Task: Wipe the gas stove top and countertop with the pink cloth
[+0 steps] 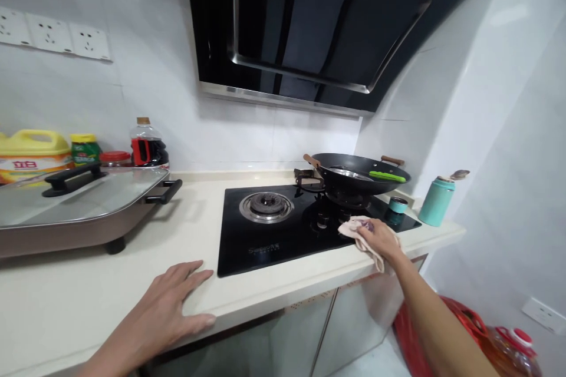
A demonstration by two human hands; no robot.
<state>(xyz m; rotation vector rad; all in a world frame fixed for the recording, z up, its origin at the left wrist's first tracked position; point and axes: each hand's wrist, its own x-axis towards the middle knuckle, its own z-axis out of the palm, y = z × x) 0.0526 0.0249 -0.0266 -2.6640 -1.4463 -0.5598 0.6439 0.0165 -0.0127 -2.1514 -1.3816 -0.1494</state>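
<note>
My right hand (381,238) is closed on a pale cloth (357,227), pressed to the front right part of the black glass gas stove (247,235). One end of the cloth hangs over the counter's front edge. My left hand (170,300) lies on the cream countertop (190,218), fingers spread, holding nothing, just left of the stove. Close to the cloth are the stove's control knobs (322,221). Behind it, a black wok (354,177) with wooden handles sits on the right burner, a green-handled utensil (387,177) resting in it. The left burner (266,206) is uncovered.
A small teal cup (398,205) stands on the stove's right side, near a teal bottle (437,200). On the left are a lidded electric pan (84,206), a dark sauce bottle (149,144) and a yellow jug (35,156). The black range hood (300,29) hangs overhead.
</note>
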